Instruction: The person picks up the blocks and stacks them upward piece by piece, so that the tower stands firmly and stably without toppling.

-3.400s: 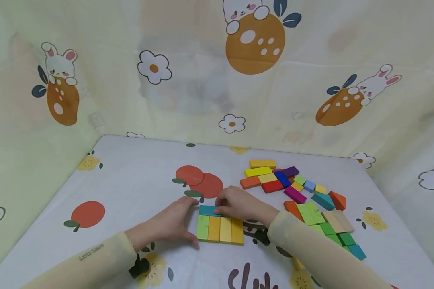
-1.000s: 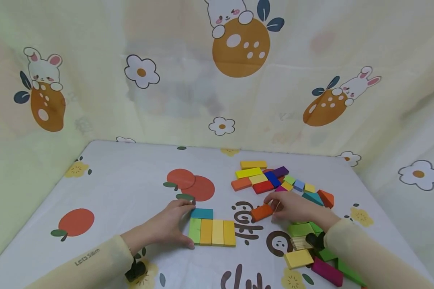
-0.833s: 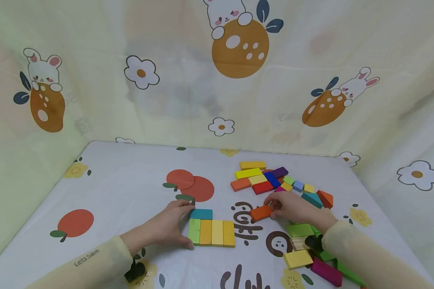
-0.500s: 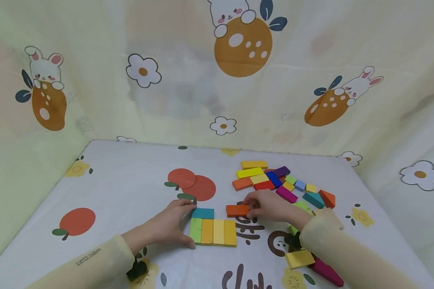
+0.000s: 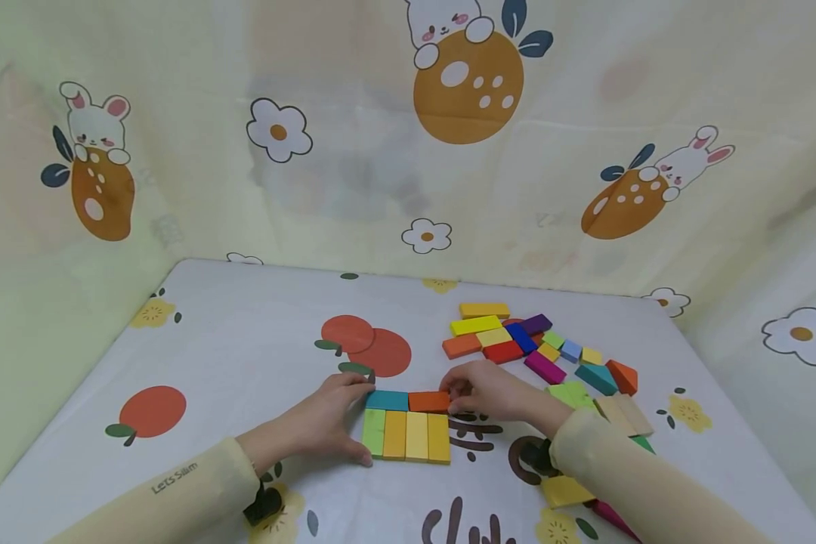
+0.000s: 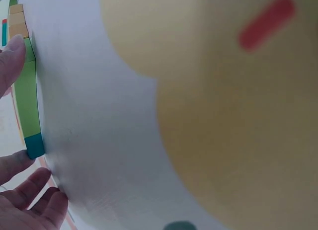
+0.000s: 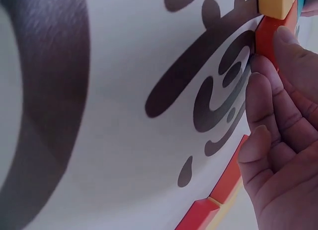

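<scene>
A teal block (image 5: 387, 400) and an orange block (image 5: 428, 401) lie end to end along the far side of a row of upright-lying blocks: a light green block (image 5: 373, 434) and three yellow ones (image 5: 416, 438). My right hand (image 5: 486, 389) pinches the right end of the orange block; the right wrist view has thumb and fingertips on that block (image 7: 267, 38), against a yellow block. To the left of the row is my left hand (image 5: 323, 423), fingers spread, index at the teal block's corner, thumb by the green block's near end. The left wrist view has a fingertip touching the teal block (image 6: 35, 145).
Several loose blocks lie at the back right, among them a red block (image 5: 503, 352), a magenta block (image 5: 545, 368) and a teal triangular block (image 5: 596, 379). My right sleeve (image 5: 625, 461) partly hides more blocks, including a yellow one (image 5: 566, 491). A patterned curtain (image 5: 353, 174) hangs behind the table.
My right hand has let go of the teal block, picked up the orange block from the right, and brought it left to the teal block's end. The left hand stays beside the row.
</scene>
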Tool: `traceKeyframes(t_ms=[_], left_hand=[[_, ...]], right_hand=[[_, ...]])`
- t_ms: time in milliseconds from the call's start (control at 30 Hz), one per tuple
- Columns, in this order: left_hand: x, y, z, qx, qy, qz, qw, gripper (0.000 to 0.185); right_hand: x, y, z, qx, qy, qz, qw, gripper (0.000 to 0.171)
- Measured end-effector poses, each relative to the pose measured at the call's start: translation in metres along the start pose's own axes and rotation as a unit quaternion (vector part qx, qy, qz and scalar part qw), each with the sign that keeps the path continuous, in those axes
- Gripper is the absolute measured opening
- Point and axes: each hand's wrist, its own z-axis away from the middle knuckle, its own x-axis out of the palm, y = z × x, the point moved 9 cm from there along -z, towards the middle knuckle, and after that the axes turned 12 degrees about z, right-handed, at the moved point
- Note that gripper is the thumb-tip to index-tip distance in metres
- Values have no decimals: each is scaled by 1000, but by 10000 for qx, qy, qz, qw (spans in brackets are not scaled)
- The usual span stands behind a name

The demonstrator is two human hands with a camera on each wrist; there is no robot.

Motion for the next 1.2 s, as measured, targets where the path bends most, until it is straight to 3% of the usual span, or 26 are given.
traceKeyframes(t_ms=[433,767,1033,1200], left_hand=[[0,0,-2,-34,-5,-40,10000,96],[0,0,-2,14,-31,-18,10000,96],[0,0,-3,-42,-1,-46,10000,96],[0,0,-3,-87,-7,13,10000,96]], right_hand=[[-1,-7,5,-309,-50,55,9995,24],[-3,-7,10,-300,11,58,9995,25],[-28,21,50,-210,619,304,9974,26],[-27,51,89,-44,578,425,9974,24]])
